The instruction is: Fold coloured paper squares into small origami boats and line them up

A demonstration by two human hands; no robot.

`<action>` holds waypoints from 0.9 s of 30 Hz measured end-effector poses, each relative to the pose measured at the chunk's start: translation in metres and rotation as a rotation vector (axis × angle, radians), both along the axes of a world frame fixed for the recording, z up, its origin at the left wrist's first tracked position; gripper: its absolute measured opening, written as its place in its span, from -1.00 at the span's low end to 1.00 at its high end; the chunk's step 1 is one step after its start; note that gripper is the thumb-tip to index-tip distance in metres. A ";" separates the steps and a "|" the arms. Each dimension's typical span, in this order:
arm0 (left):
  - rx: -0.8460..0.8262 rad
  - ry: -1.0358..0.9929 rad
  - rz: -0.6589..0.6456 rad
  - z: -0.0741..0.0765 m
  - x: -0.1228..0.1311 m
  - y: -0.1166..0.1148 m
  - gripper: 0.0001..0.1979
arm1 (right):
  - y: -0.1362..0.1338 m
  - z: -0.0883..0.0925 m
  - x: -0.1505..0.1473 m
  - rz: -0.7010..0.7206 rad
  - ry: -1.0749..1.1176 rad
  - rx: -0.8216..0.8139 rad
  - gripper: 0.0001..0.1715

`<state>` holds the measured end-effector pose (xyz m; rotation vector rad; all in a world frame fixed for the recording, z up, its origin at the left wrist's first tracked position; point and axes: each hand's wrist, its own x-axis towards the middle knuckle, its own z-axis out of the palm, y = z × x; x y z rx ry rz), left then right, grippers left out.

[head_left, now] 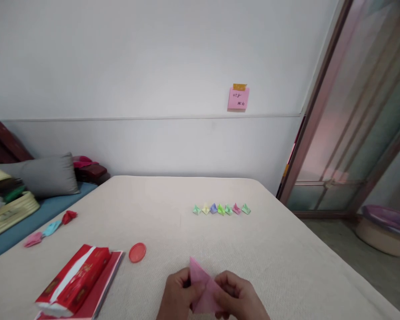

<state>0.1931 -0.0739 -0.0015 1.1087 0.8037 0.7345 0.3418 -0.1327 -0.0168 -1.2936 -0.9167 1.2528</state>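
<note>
Between my two hands is a piece of pink origami paper [200,272], folded to a point that faces away from me. My left hand [180,293] pinches its left side, with the thumb lying on top of the paper. On the right side, my right hand [236,295] grips it between thumb and fingers. The paper is close above the near part of the cloth-covered table [160,222]. Beyond it stands a row of several small folded paper pieces [221,209] in green, yellow, purple and pink.
Left of my hands lies a round red lid [137,252]. A red tissue pack [76,278] rests on a red notebook [103,284]. Three folded pieces, including a red one [69,217], sit near the left edge. A pink note [238,98] is taped to the wall.
</note>
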 end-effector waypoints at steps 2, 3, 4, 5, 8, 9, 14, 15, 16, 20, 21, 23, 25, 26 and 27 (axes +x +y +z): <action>-0.016 -0.024 0.056 -0.005 -0.002 0.002 -0.75 | 0.000 0.000 0.001 0.005 0.024 -0.022 -0.79; -0.011 -0.028 0.076 -0.007 -0.002 0.003 -0.75 | 0.001 0.001 0.001 -0.003 0.029 -0.027 -0.80; 0.003 -0.026 0.091 -0.009 -0.002 0.003 -0.76 | 0.001 0.001 0.001 -0.017 0.036 -0.031 -0.80; 0.019 -0.020 0.099 -0.009 -0.002 0.004 -0.77 | 0.001 0.001 0.000 -0.033 0.049 -0.035 -0.79; 0.042 0.015 0.089 -0.007 0.000 0.002 -0.79 | 0.000 0.002 -0.004 -0.093 0.059 -0.046 -0.73; 0.043 0.031 0.084 -0.005 0.001 0.001 -0.81 | 0.000 0.003 -0.005 -0.114 0.042 -0.045 -0.74; 0.032 0.093 0.062 0.004 0.002 0.000 -0.88 | -0.001 0.007 -0.006 -0.134 -0.057 -0.001 -0.82; 0.028 0.099 0.059 0.002 0.001 0.000 -0.87 | -0.001 0.008 -0.006 -0.132 -0.058 -0.002 -0.83; 0.025 0.100 0.057 0.000 0.001 0.001 -0.86 | -0.001 0.009 -0.005 -0.133 -0.056 -0.002 -0.84; 0.005 0.036 0.081 -0.017 0.000 0.005 -0.80 | -0.001 0.007 -0.004 -0.195 0.037 -0.014 -0.83; 0.002 0.017 0.098 -0.022 0.000 0.005 -0.78 | -0.001 0.005 -0.005 -0.212 0.098 -0.021 -0.78; 0.007 -0.007 0.127 -0.028 0.002 0.005 -0.76 | 0.000 0.001 -0.007 -0.213 0.219 -0.032 -0.69; 0.011 -0.028 0.123 -0.031 0.003 0.004 -0.74 | 0.001 -0.004 -0.010 -0.165 0.272 -0.024 -0.68; 0.011 -0.036 0.109 -0.032 0.004 0.003 -0.73 | 0.001 -0.005 -0.011 -0.142 0.270 -0.014 -0.69; 0.013 -0.040 0.092 -0.031 0.005 0.003 -0.72 | 0.001 -0.005 -0.012 -0.131 0.256 -0.003 -0.70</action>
